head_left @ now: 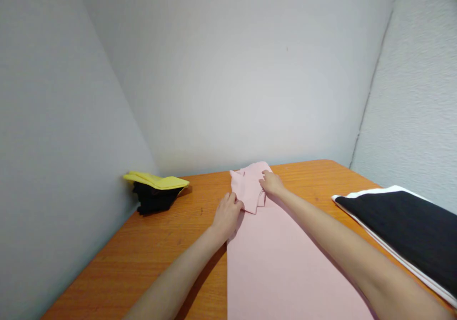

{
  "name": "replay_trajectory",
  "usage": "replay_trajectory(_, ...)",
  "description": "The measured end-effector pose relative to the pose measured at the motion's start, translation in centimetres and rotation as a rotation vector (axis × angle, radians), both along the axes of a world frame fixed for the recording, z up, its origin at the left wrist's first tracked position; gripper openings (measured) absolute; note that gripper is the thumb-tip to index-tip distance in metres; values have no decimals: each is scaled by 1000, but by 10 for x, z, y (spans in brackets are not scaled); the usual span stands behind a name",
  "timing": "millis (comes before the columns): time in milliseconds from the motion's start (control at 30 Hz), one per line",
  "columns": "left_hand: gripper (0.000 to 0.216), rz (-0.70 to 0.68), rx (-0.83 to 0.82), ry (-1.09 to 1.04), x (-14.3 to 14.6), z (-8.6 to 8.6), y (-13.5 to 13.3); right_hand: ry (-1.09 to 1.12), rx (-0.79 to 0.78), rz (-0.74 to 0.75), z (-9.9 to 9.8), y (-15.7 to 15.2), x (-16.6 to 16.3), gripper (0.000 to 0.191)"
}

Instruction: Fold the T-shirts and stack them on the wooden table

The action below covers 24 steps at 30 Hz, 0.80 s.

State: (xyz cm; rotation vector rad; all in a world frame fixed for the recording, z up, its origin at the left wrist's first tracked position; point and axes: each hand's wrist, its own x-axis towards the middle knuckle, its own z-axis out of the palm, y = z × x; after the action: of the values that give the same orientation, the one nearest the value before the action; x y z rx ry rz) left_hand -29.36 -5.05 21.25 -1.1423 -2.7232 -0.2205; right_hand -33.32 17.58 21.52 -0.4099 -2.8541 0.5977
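Note:
A pink garment (285,258) lies lengthwise on the wooden table, its near part smooth and flat in a long strip. At its far end, a smaller folded flap (246,191) of the same pink cloth lies on top, with loose, uneven edges. My left hand (227,215) is at the left edge of the garment, its fingers closed on the near left corner of the flap. On the right side of the flap rests my right hand (273,185), fingers apart and touching the cloth. The fingertips of my left hand are partly hidden.
To the left, a folded yellow cloth (157,182) lies on a black folded cloth (153,201) by the wall. A black cloth with white edges (403,229) lies flat at the right. The wooden table (171,248) meets walls at the back and left.

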Motion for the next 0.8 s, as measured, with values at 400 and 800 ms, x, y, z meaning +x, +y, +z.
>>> replay_trajectory(400, 30, 68, -78, 76, -6, -15, -1, -42, 115, 12, 4, -45, -92, 47)
replay_trajectory(800, 39, 14, -85, 44, -23, -16, -17, 41, 52, 90, -8, -79, -113, 45)
